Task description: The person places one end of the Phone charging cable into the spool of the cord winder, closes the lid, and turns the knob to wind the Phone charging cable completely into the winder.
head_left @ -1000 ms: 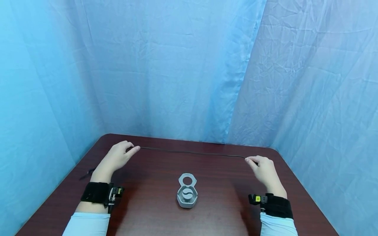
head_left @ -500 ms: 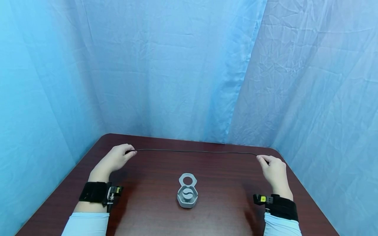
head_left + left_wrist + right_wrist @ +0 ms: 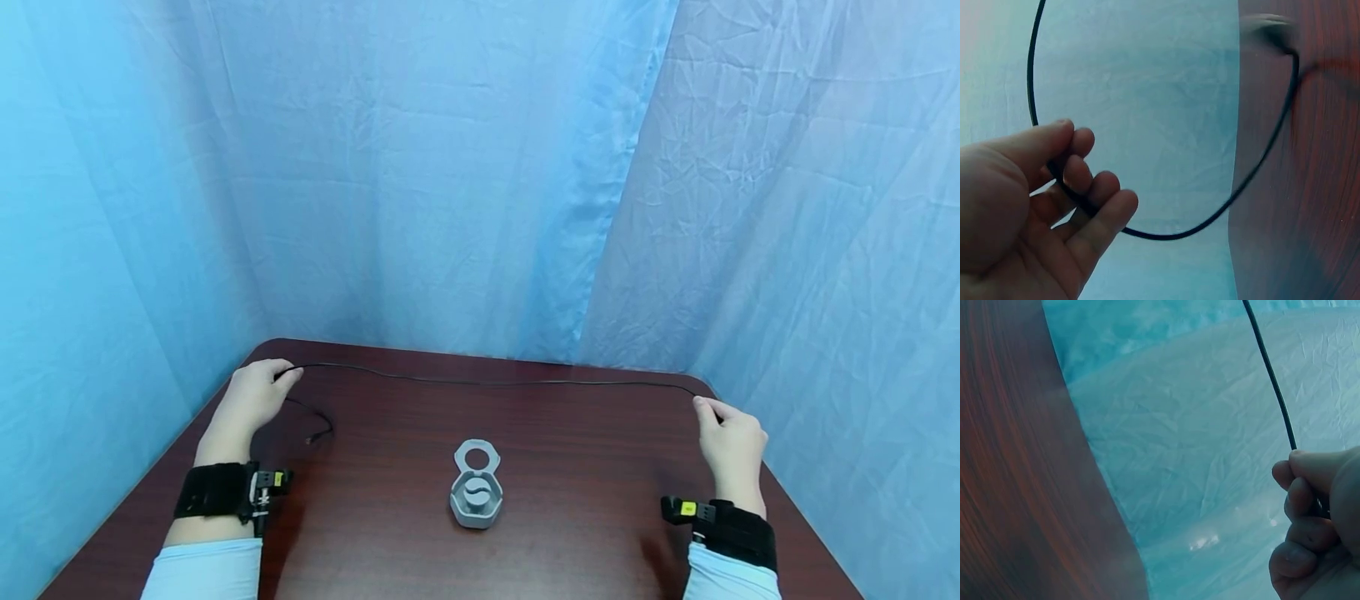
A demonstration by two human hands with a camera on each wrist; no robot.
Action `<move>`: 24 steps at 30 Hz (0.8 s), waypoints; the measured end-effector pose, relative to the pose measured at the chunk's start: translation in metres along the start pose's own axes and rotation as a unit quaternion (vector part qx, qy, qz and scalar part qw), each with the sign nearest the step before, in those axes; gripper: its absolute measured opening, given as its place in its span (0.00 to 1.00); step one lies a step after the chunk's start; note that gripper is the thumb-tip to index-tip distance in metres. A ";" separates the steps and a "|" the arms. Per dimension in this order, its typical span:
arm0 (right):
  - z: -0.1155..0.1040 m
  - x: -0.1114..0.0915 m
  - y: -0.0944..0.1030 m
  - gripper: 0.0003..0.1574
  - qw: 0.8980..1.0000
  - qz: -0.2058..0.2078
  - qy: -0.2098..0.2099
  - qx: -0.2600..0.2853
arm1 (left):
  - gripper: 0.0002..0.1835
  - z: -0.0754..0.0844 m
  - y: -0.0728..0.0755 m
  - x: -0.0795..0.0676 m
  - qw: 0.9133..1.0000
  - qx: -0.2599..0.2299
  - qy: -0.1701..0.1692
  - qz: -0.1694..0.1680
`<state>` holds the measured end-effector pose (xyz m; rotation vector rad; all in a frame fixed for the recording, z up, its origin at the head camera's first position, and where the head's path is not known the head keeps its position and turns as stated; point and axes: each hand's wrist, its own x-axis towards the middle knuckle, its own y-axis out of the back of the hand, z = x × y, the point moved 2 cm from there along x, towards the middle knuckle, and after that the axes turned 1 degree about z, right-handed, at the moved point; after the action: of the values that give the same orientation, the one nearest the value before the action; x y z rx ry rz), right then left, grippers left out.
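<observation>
A thin black cable [image 3: 480,383] stretches between my two hands above the far part of the table. My left hand [image 3: 253,393] pinches it between thumb and fingers near the far left corner. From there a loose end hangs down in a curve, its connector [image 3: 1269,34] blurred in the left wrist view. At the far right my right hand [image 3: 733,442] grips the cable close to its other end, which is hidden in the curled fingers. Between the hands and closer to me stands a small grey octagonal case [image 3: 476,500], its ring-shaped lid [image 3: 477,456] flipped back and a round core inside.
The dark red-brown wooden table [image 3: 555,500] has rounded far corners. Light blue curtains [image 3: 420,183] hang right behind its far edge and along both sides.
My hands have moved apart, the left one leftward and the right one rightward, with more cable between them. The loose end now shows beside my left hand. The grey case has stayed put.
</observation>
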<state>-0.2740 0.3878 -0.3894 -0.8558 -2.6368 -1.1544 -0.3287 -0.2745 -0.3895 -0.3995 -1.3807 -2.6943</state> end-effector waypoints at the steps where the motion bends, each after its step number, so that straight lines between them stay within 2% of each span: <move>1: -0.001 0.000 -0.001 0.35 1.000 -0.001 0.002 0.002 | 0.18 0.000 0.000 0.000 1.000 0.001 0.004 0.001; 7: -0.018 -0.005 -0.015 0.34 0.999 -0.018 0.046 0.020 | 0.21 -0.003 0.001 -0.003 0.999 0.010 0.024 0.037; 11: -0.035 -0.010 -0.033 0.32 0.995 -0.033 0.094 0.029 | 0.18 -0.004 -0.001 -0.002 0.998 0.007 0.042 0.037; 15: -0.050 -0.015 -0.052 0.28 0.989 -0.060 0.130 0.044 | 0.16 -0.004 -0.010 0.002 0.998 0.013 0.057 0.003; 19: -0.063 -0.021 -0.067 0.25 0.982 -0.091 0.151 0.067 | 0.21 -0.004 -0.020 0.004 0.995 0.004 0.073 -0.061; 22: -0.072 -0.026 -0.074 0.22 0.978 -0.108 0.160 0.083 | 0.26 -0.003 -0.024 0.005 0.992 -0.002 0.070 -0.106; 24: -0.079 -0.029 -0.076 0.21 0.974 -0.116 0.172 0.094 | 0.25 0.001 -0.027 0.005 0.991 0.001 0.058 -0.116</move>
<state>-0.2995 0.2774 -0.3923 -0.2876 -2.5440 -0.9732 -0.3383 -0.2576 -0.4083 -0.0825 -1.4809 -2.8434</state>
